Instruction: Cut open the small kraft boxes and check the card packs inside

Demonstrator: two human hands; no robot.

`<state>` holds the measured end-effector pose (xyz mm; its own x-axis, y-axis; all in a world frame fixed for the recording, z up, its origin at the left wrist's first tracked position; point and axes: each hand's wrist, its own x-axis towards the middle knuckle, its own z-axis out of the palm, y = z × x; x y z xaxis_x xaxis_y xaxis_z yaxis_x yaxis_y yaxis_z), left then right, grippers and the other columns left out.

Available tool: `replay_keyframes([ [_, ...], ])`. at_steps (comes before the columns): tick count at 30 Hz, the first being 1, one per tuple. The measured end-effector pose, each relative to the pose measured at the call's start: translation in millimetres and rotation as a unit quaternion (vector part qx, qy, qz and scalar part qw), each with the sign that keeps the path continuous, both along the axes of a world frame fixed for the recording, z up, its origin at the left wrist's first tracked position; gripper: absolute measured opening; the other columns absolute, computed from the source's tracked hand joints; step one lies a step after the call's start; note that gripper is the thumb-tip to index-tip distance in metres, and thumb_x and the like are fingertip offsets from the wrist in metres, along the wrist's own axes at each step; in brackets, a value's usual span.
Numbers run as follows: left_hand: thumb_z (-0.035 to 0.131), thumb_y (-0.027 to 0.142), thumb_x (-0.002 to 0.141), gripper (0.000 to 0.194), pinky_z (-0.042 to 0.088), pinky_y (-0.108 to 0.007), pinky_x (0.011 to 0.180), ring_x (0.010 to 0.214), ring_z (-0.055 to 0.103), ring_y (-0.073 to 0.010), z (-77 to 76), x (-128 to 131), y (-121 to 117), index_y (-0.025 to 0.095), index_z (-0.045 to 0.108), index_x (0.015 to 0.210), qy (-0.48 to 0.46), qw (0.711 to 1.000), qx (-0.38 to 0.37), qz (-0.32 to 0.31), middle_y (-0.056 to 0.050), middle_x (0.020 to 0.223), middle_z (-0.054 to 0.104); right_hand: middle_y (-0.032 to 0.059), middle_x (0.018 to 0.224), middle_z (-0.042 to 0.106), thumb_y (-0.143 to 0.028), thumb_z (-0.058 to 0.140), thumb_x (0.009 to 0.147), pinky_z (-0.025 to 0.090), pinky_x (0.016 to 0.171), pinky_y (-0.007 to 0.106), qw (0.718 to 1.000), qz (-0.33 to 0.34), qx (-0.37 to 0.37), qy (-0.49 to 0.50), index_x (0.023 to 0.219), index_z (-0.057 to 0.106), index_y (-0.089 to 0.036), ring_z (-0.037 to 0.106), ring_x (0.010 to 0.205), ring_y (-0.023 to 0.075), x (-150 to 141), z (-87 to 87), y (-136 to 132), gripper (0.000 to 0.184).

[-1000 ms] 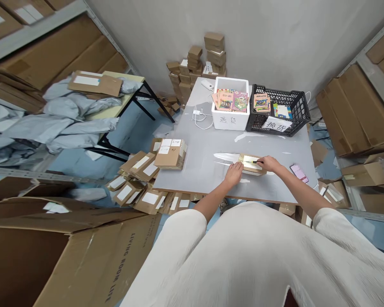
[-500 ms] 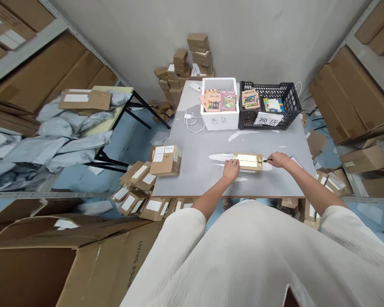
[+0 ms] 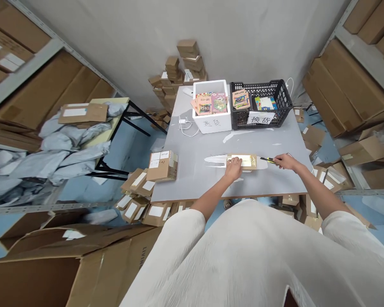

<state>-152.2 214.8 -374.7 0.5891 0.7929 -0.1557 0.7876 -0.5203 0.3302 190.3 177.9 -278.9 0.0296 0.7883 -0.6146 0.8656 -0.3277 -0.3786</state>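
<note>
A small cardboard box (image 3: 250, 161) with a white label lies flat on the grey table (image 3: 192, 170). My left hand (image 3: 233, 167) holds the box down at its left part, fingers bent over the top. To the right of the box, my right hand (image 3: 284, 161) is closed around a box cutter (image 3: 269, 160), a slim black and yellow one. Its tip points left and is now a little apart from the box's right end. Part of a phone shows behind my right hand, mostly covered.
A white foam box (image 3: 216, 123) and a black crate (image 3: 262, 121), both holding booklets, stand at the table's back. A taped carton (image 3: 162, 166) sits at the left edge. Boxes are piled on the floor; shelves flank both sides. A large open carton (image 3: 112, 268) is at lower left.
My right hand has drawn the box cutter rightward, off the box's right end. My left hand stays on the box. The whole view has shifted slightly.
</note>
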Motion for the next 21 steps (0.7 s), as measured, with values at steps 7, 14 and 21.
replay_keyframes([
  [7,0.067,0.032,0.099,0.048,0.036,-0.049,0.122,0.136,0.058,-0.035,-2.2,43,13,0.022,0.058,0.146,0.019,0.995,-0.049,-0.084,-0.016,0.144,0.062,0.0071,0.095,0.079,-0.043,0.054,0.109,0.053,0.056,0.021,0.992,-0.065,0.026,0.103,0.114,0.072,-0.02,0.073,0.071,0.0155,-22,-16.9,-19,0.029],
  [14,0.068,0.028,0.099,0.044,0.021,-0.054,0.133,0.133,0.063,-0.0331,-9.3,49,20,0.022,0.059,0.142,0.056,0.994,-0.039,-0.088,-0.014,0.141,0.065,0.0062,0.101,0.079,-0.041,0.061,0.106,0.053,0.06,0.023,0.991,-0.06,0.025,0.119,0.118,0.071,-0.021,0.074,0.073,0.0166,-21,-27.2,-17,0.026],
  [21,0.069,0.021,0.098,0.048,0.019,-0.053,0.136,0.132,0.065,-0.0306,-17.6,48,10,0.017,0.056,0.144,0.05,0.995,-0.031,-0.079,-0.018,0.144,0.06,0.0079,0.107,0.082,-0.04,0.057,0.105,0.048,0.077,0.028,0.989,0.137,0.055,-0.032,0.121,0.079,-0.024,0.072,0.095,0.0239,-18,-39.3,14,0.032],
])
